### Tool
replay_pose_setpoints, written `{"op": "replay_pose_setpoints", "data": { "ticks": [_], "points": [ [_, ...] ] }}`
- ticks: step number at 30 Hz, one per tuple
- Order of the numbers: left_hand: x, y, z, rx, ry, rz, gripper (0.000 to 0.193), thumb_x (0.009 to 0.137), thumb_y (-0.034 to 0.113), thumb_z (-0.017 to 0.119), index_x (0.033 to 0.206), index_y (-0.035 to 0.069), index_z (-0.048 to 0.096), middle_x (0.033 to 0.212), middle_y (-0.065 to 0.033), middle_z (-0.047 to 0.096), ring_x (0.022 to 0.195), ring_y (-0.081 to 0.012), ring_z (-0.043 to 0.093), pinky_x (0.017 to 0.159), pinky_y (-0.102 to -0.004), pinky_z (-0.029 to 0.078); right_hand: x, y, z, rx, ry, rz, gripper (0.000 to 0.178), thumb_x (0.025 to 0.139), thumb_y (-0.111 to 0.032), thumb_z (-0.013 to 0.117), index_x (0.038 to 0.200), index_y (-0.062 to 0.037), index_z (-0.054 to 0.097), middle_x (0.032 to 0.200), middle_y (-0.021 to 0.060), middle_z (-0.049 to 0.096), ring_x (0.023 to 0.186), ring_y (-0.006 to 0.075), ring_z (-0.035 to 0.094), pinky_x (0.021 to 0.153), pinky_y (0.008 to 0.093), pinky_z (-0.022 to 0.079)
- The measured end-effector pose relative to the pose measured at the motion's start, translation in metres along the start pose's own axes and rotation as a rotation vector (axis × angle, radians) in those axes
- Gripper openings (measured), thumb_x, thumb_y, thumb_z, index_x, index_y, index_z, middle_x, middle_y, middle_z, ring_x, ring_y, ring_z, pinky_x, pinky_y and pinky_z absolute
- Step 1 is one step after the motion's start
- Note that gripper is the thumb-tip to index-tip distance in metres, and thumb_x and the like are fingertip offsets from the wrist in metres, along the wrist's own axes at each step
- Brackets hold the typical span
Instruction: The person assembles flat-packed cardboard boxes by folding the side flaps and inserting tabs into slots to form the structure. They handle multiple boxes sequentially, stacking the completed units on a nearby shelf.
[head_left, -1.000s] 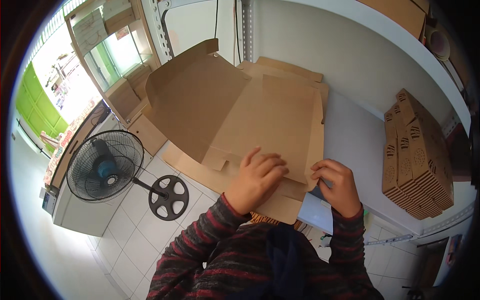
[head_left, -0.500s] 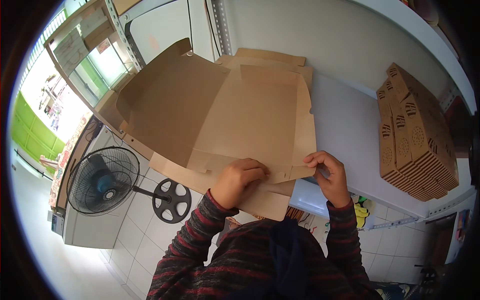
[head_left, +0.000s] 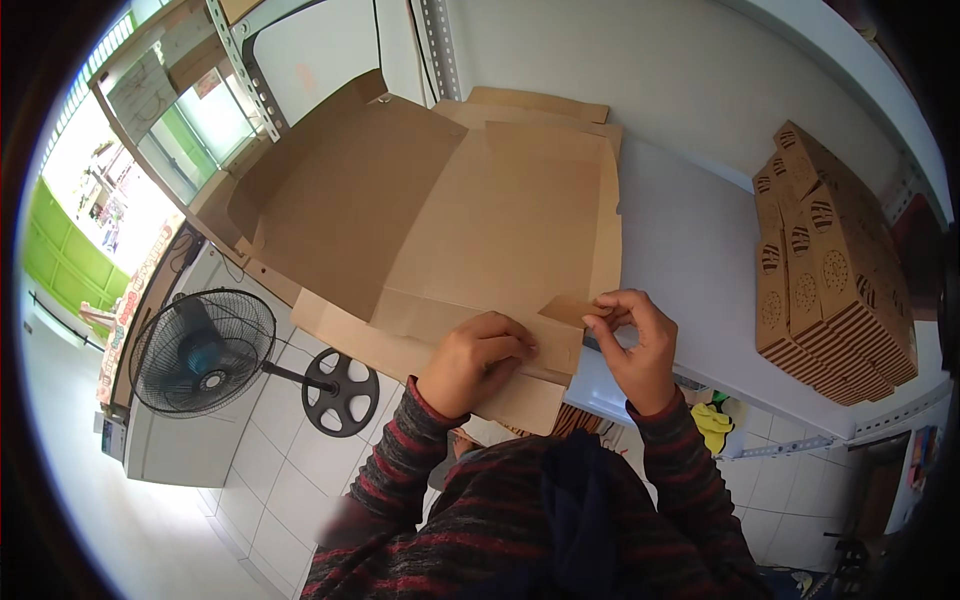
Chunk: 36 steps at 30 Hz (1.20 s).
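Observation:
A brown cardboard box [head_left: 500, 220] lies unfolded before me, its lid panel tilted up at the left and its side flaps partly raised. My left hand [head_left: 475, 362] is closed on the near side wall, fingers curled over its edge. At the near right corner, my right hand [head_left: 638, 345] pinches a small corner flap [head_left: 568, 309] between thumb and fingers. The flap is bent inward over the base. Beneath the box, more flat cardboard [head_left: 345, 340] sticks out toward me and at the far side.
Folded, printed cardboard boxes [head_left: 835, 270] stand stacked at the right of the white table [head_left: 690, 240]. A black fan [head_left: 205, 355] stands at the left, beside a white cabinet [head_left: 165, 450]. Metal shelf posts [head_left: 440, 55] rise behind the box. A yellow item [head_left: 712, 428] lies below the table.
My right hand has moved slightly left, folding the corner flap inward from its outstretched position. My left hand stays on the near wall. The box has shifted slightly.

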<state>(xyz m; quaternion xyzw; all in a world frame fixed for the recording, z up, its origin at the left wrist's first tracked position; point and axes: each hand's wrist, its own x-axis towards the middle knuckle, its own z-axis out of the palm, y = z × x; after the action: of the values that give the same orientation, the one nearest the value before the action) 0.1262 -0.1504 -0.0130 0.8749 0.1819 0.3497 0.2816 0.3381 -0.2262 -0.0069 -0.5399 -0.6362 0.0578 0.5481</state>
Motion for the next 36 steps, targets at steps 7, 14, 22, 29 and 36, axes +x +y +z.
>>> {"op": "replay_pose_setpoints", "data": {
  "ticks": [7,14,22,29,36],
  "points": [
    [0.018,0.021,-0.001,0.058,0.186,0.007,0.015,0.078,0.0,0.07,0.092,0.003,0.065,0.101,-0.0123,0.058,0.095,-0.0314,0.06,0.084,-0.0408,0.049,0.016,0.0,-0.003,-0.056,-0.133,-0.201,0.014,0.08,0.004,0.068,0.091,0.0,0.061,0.087,0.0112,0.066,0.077,0.0288,0.066,0.066,0.0367,0.053],
    [0.048,0.02,-0.004,0.106,-0.042,0.007,0.016,0.079,-0.002,0.069,0.093,0.003,0.064,0.093,-0.0121,0.064,0.088,-0.0292,0.065,0.076,-0.0373,0.051,0.002,-0.005,-0.005,-0.056,-0.097,-0.22,0.022,0.077,-0.003,0.073,0.096,-0.0006,0.063,0.104,0.0131,0.063,0.078,0.0294,0.064,0.067,0.0364,0.053],
    [0.05,0.009,0.004,-0.002,0.048,0.033,0.009,0.08,-0.001,0.066,0.087,0.004,0.063,0.083,-0.0093,0.063,0.075,-0.0309,0.064,0.066,-0.0374,0.05,-0.024,-0.007,-0.008,-0.239,-0.161,-0.369,0.025,0.067,-0.004,0.072,0.091,-0.0028,0.065,0.095,0.0087,0.061,0.076,0.0235,0.06,0.064,0.0341,0.05],
    [0.052,0.011,-0.001,-0.045,-0.074,0.0,0.011,0.08,-0.006,0.065,0.09,0.001,0.063,0.085,-0.0116,0.066,0.08,-0.0298,0.066,0.072,-0.0356,0.052,-0.027,-0.007,0.001,-0.432,0.026,-0.548,0.015,0.069,-0.002,0.07,0.083,-0.0011,0.066,0.086,0.0077,0.064,0.077,0.0224,0.063,0.064,0.0342,0.052],
    [0.051,0.015,-0.003,-0.014,-0.098,0.005,0.009,0.084,-0.002,0.062,0.091,0.003,0.062,0.083,-0.011,0.067,0.077,-0.0315,0.066,0.07,-0.0368,0.051,-0.029,0.005,0.013,-0.416,0.122,-0.636,0.013,0.073,-0.001,0.07,0.085,0.0019,0.065,0.093,0.0116,0.067,0.083,0.0246,0.067,0.068,0.0337,0.057]
  ]
}}
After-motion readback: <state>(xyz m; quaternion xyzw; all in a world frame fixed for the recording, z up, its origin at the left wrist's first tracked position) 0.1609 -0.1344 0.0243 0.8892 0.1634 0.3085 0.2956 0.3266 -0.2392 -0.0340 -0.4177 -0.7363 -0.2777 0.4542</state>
